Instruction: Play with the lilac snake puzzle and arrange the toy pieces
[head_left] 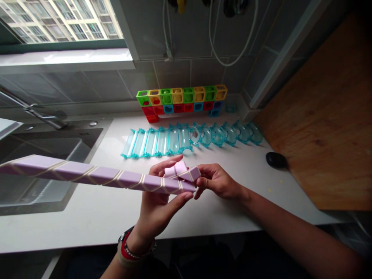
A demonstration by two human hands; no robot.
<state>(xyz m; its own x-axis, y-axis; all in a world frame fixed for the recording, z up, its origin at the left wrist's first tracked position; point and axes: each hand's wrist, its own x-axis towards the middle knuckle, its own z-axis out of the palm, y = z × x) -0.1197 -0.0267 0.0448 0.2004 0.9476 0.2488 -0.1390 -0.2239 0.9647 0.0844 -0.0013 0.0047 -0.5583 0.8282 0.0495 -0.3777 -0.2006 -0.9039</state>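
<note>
A long bundle of lilac plastic strips (87, 175), bound with several rubber bands, reaches from the picture's left edge to the middle, held above the white counter (87, 217). My left hand (158, 201) grips the bundle's right end from below, thumb over the top. My right hand (216, 180) pinches a short lilac piece (181, 169) at that same end. A red band and a watch sit on my left wrist.
Behind my hands lies a row of clear turquoise track pieces (174, 140). A block of green, yellow, red and blue cubes (181, 100) stands against the tiled wall. A sink (43, 162) is at left, a wooden board (325, 116) at right, a black oval object (276, 160) beside it.
</note>
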